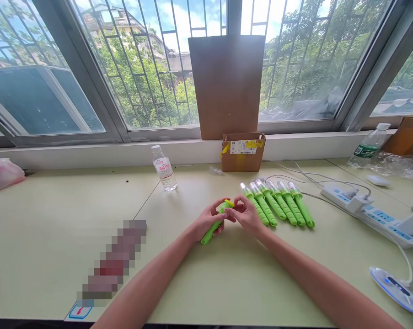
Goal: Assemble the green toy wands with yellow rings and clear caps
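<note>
My left hand point(208, 221) is wrapped round a green plastic handle point(210, 234) that slants up to the right above the table. At the handle's upper end is a yellow part point(229, 203), partly hidden by my fingers. My right hand point(245, 214) is closed at that end, its thumb and fingers pinching around the yellow part. Just right of it, several similar green handles with clear tips point(286, 203) lie side by side, their tips pointing away from me.
A water bottle point(164, 169) stands at the back left of a small cardboard box point(242, 162). A brown board point(228, 87) leans at the window. To the right are a power strip point(381, 217) with cables, a white oval device point(396, 290) and another bottle point(369, 146).
</note>
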Demonstrator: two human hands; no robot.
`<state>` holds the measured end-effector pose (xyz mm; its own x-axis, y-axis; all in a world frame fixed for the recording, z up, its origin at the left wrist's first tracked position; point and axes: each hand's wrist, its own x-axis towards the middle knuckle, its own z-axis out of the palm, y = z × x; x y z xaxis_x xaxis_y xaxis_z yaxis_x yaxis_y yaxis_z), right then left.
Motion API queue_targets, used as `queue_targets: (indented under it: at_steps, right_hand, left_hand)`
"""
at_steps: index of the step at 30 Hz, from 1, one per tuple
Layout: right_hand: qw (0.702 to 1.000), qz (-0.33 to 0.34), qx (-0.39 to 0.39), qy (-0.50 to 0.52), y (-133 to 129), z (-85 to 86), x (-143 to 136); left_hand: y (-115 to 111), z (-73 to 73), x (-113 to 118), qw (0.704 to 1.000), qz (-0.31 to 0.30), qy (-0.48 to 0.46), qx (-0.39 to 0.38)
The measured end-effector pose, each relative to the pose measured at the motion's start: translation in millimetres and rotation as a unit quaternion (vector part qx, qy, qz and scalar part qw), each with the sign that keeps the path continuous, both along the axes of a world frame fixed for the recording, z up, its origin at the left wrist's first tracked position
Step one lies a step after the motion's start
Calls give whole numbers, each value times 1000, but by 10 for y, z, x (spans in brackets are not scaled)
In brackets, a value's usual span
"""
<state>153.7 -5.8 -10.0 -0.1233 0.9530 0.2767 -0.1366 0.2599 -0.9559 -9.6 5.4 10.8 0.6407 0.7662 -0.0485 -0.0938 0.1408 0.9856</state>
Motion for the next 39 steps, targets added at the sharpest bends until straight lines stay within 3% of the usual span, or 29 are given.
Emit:
queue_targets:
  at_steps: [8,22,30,39]
  right_hand:
    - [1000,-19,6,10,-46,28,-60]
    - [996,-28,45,72,-89,-13,-116]
    - [997,-25,40,67,-133,67,-146]
    - [997,-21,-11,71,-113,29,-147]
  left_hand:
    - [0,-44,11,999,35,8,4]
    - [-57,3,-19,997,5,-44,-61]
    - [-104,-14,-25,990,-4,-100,-99]
    - [-27,-2,-49,995,-19,-42,-84]
